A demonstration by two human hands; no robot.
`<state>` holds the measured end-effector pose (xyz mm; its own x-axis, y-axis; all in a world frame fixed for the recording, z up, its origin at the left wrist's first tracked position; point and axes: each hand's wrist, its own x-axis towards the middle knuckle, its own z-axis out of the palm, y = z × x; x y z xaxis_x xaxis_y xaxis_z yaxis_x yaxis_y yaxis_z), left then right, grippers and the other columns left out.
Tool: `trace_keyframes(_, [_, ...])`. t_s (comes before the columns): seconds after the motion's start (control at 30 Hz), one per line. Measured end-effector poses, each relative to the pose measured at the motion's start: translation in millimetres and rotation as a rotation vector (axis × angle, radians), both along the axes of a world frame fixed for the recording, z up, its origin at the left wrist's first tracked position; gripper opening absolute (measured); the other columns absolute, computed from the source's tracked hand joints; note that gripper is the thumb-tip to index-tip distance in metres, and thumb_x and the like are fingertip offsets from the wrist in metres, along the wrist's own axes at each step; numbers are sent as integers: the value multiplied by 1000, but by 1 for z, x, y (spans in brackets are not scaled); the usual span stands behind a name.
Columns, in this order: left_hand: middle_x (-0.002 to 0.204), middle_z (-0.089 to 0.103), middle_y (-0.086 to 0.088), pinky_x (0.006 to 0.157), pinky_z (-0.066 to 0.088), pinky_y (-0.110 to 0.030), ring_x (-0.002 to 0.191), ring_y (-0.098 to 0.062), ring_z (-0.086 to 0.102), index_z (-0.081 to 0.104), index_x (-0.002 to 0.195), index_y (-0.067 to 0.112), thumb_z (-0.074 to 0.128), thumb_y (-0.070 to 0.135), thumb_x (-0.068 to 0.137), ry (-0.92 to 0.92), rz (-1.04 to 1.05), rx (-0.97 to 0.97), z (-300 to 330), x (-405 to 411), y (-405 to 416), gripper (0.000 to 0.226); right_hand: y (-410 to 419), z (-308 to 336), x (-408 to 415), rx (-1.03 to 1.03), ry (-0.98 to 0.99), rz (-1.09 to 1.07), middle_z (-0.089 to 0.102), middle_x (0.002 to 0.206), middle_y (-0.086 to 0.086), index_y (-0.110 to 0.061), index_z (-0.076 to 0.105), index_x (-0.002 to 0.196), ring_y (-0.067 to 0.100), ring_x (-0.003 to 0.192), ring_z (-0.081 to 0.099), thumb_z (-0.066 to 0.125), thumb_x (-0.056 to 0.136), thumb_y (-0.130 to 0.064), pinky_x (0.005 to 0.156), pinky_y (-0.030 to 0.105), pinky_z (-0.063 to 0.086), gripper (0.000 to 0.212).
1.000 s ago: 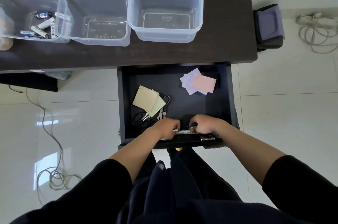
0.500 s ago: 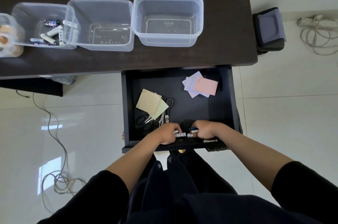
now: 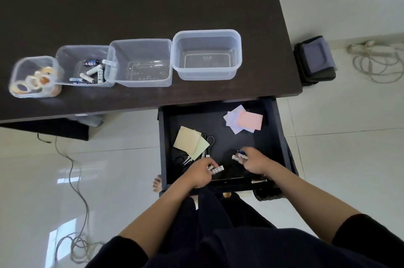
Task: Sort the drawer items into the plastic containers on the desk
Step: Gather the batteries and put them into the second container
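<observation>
The black drawer (image 3: 282, 143) stands open below the dark desk (image 3: 140, 5). My left hand (image 3: 200, 172) is closed on white batteries (image 3: 216, 168) near the drawer's front. My right hand (image 3: 254, 161) grips more batteries (image 3: 238, 155), white and blue, a little further in. Yellow sticky notes (image 3: 190, 143) lie over black scissors (image 3: 207, 147) at the drawer's left. Pink and lilac notes (image 3: 244, 122) lie at its back right. On the desk stands a row of clear containers: one with tape rolls (image 3: 35, 77), one with batteries (image 3: 87, 68), and two empty ones (image 3: 140, 64) (image 3: 207, 55).
A grey cable (image 3: 74, 180) runs over the white tiled floor at the left. A dark chair or case (image 3: 314, 62) stands right of the desk, with a coiled cord (image 3: 376, 62) beyond it. My dark-clothed lap fills the bottom of the view.
Both hands have lifted off the drawer's front edge with batteries in them and drawn apart. The view has tilted up, so more of the desk and the tape container show.
</observation>
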<state>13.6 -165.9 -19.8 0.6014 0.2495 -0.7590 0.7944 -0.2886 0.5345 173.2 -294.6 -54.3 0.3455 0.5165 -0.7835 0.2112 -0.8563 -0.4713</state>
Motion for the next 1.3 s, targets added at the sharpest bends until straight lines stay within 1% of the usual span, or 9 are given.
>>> trace_keyframes(0.13, [110,60,-3,72,48,-28,89,-21,58,61,103,18,45,-1,89,-55,161,-3,10,-8,18,29,6,13,4,98,-30,-86,55,103,4,-11,52,112,18,92,53,54,92,-16,73,23,38,20])
trace_keyframes(0.23, [94,58,-5,62,42,-24,70,-16,52,62,101,17,46,-1,89,-66,231,-29,20,-12,39,27,16,26,2,168,-60,-152,57,106,5,-12,53,114,17,91,54,55,92,-19,70,23,39,23])
trace_keyframes(0.43, [97,64,-9,67,49,-21,79,-16,63,58,111,12,43,-4,93,-127,393,-125,45,-24,84,27,57,65,-18,267,-52,-172,54,95,-1,-14,50,115,8,73,49,51,95,-23,59,21,36,22])
trace_keyframes(0.6, [97,66,-11,67,48,-22,82,-15,66,61,110,12,45,-3,92,-203,372,-94,73,-43,132,28,120,109,-46,366,-60,-107,54,80,-2,-18,52,96,10,65,47,51,95,-21,59,24,37,3])
trace_keyframes(0.83, [90,68,-9,63,47,-22,78,-13,69,62,99,14,47,-3,92,-338,401,-30,119,-79,229,24,238,157,-102,526,-58,-95,47,71,-8,-24,48,80,4,60,43,51,94,-19,53,17,32,15])
trace_keyframes(0.9, [89,67,-11,64,48,-24,77,-17,68,62,96,14,47,-5,91,-366,410,14,132,-91,257,25,271,159,-119,556,-55,-126,47,75,-11,-17,52,93,2,63,44,52,94,-21,54,16,31,4])
trace_keyframes(1.07, [92,66,-14,60,50,-19,73,-15,66,61,107,8,45,-5,92,-355,429,117,140,-113,321,25,336,160,-154,603,-59,-212,54,101,-3,-11,53,115,12,89,50,52,94,-19,70,23,37,23])
trace_keyframes(1.2, [98,67,-12,59,47,-20,73,-10,67,59,107,13,46,-1,92,-344,432,197,142,-121,357,24,372,160,-167,569,-114,-216,54,102,3,-11,50,106,20,95,51,51,93,-19,77,28,37,15])
trace_keyframes(1.3, [105,65,-13,58,46,-19,75,-12,69,60,107,14,48,0,91,-356,432,252,142,-123,380,24,395,162,-169,539,-190,-184,57,118,9,-10,51,117,27,110,53,51,93,-21,89,33,40,26])
